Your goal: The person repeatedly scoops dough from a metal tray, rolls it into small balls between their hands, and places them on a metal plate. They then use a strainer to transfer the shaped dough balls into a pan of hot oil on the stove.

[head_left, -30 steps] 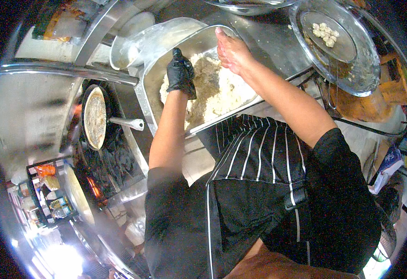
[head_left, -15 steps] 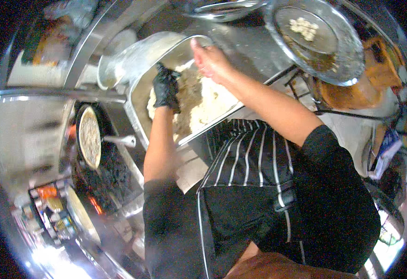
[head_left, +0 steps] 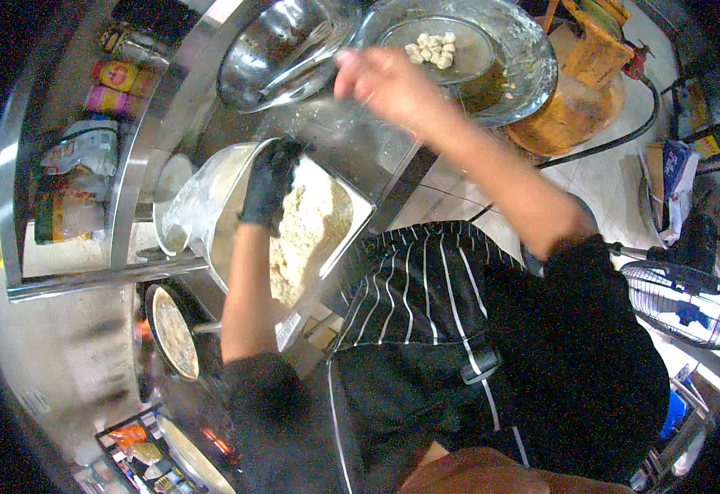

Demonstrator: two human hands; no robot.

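Note:
My left hand [head_left: 268, 188], in a black glove, reaches into the far part of a deep rectangular metal pan [head_left: 358, 216]. Its fingers are dark and partly hidden near the pan's far rim, so their grip does not show. A pale, crumbly dough-like mass [head_left: 306, 218] fills much of the pan beside the glove. My bare right hand [head_left: 394, 86] hangs in the air past the pan, in front of the bowls. It is blurred, with thumb and fingers apart and nothing visible between them.
A steel bowl [head_left: 241, 74] with a whisk [head_left: 302, 64] and a wide metal bowl [head_left: 533, 58] bearing small pale pieces [head_left: 432, 51] stand behind. At left, a round flatbread-like food [head_left: 173, 331] lies in a pan on the stove. A fan [head_left: 689, 305] stands right.
The view has turned, shifting the surroundings. My right hand has left the pan and moved toward the bowls. My gloved left hand is now nearer the pan's far rim.

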